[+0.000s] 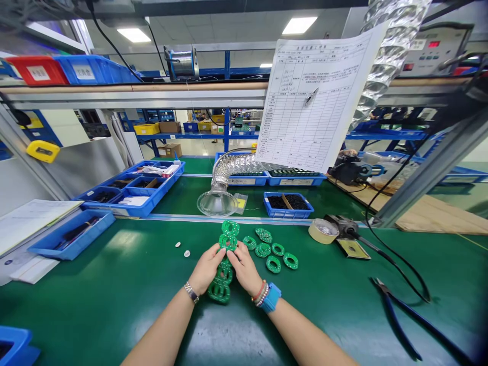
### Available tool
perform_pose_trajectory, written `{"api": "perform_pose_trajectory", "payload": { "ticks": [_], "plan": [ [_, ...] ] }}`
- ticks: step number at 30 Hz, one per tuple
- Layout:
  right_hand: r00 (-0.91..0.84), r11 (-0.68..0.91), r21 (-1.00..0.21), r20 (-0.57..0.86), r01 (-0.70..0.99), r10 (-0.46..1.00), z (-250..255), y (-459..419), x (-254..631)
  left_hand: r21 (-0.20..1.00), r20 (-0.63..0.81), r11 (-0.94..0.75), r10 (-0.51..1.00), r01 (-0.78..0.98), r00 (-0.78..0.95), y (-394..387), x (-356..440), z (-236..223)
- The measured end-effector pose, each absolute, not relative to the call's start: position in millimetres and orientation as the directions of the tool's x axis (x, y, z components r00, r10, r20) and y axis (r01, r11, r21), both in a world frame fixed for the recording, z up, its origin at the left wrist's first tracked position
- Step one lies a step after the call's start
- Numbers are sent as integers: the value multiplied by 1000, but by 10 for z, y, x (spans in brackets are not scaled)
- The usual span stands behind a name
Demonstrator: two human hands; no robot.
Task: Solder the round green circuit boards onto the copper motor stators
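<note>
Both my hands meet at the middle of the green mat over a long strip of joined green ring-shaped boards (227, 235). My left hand (206, 268) pinches the strip from the left, a bracelet on its wrist. From the right, my right hand (244, 268) pinches the same strip, with bead bracelets and a blue band on that wrist. The strip runs from beyond my fingertips back under my hands toward me. Several separate green rings (272, 250) lie on the mat just right of my right hand. Two small white bits (182, 249) lie to the left.
A tape roll (323, 230), a corded tool (345, 227) and blue-handled pliers (392, 310) lie at the right. A clear funnel on a foil hose (217, 202) and a blue tray of black parts (287, 203) stand behind. Blue trays (72, 234) sit left. A paper form (316, 96) hangs overhead.
</note>
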State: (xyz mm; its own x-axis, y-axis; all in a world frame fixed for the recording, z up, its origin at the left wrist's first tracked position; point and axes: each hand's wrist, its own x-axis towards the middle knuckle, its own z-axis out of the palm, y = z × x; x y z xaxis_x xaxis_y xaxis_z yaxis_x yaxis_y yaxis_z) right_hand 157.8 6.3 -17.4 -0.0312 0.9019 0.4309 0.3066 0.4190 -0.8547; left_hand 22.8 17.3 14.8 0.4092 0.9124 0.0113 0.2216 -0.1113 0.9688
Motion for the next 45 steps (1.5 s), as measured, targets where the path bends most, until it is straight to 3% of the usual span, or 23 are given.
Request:
{"api": "perform_pose_trajectory", "payload": {
  "ticks": [1, 3, 5, 7, 11, 17, 23, 28, 32, 36, 38, 42, 45],
  "plan": [
    [-53, 406, -857, 412, 316, 910, -177, 22, 1650, 897, 26, -211, 902, 388, 430, 178, 170, 212],
    [-23, 359, -870, 373, 338, 927, -207, -106, 1824, 558, 54, -430, 872, 710, 486, 165, 85, 296],
    [22, 308, -855, 349, 417, 937, -263, -262, 2004, 188, 29, -557, 827, 809, 562, 121, 67, 284],
    [-51, 304, -791, 328, 531, 943, -330, -398, 2141, 45, -32, -619, 783, 784, 621, 53, 111, 186],
    [-168, 322, -702, 282, 635, 945, -441, -489, 2199, 27, -77, -655, 752, 755, 655, -68, 228, -39],
    [-200, 388, -577, 363, 719, 910, -460, -347, 2111, 2, -78, -660, 749, 751, 658, -66, 222, -50],
    [-267, 360, -427, 263, 830, 927, -347, -203, 2121, -8, -46, -582, 813, 813, 581, -37, 280, -82],
    [-200, 261, -348, 203, 900, 959, -335, -159, 1976, -15, -28, -487, 873, 873, 486, -21, 349, -148],
    [-113, 176, -354, 193, 918, 975, -336, -2, 1991, 0, -20, -470, 882, 883, 470, -33, 349, -151],
    [-118, 191, -388, 204, 902, 972, -238, 175, 2128, 12, -23, -485, 874, 874, 486, -38, 327, -143],
    [-179, 257, -400, 222, 880, 958, -184, 173, 2137, 11, -24, -486, 873, 874, 487, -43, 333, -150],
    [-465, 506, -428, 205, 749, 861, -162, 73, 2035, 5, -28, -484, 875, 875, 484, -67, 352, -162],
    [-527, 555, -441, 198, 705, 827, -208, 39, 1990, 0, -37, -486, 873, 874, 486, -80, 270, -128]
  ]
}}
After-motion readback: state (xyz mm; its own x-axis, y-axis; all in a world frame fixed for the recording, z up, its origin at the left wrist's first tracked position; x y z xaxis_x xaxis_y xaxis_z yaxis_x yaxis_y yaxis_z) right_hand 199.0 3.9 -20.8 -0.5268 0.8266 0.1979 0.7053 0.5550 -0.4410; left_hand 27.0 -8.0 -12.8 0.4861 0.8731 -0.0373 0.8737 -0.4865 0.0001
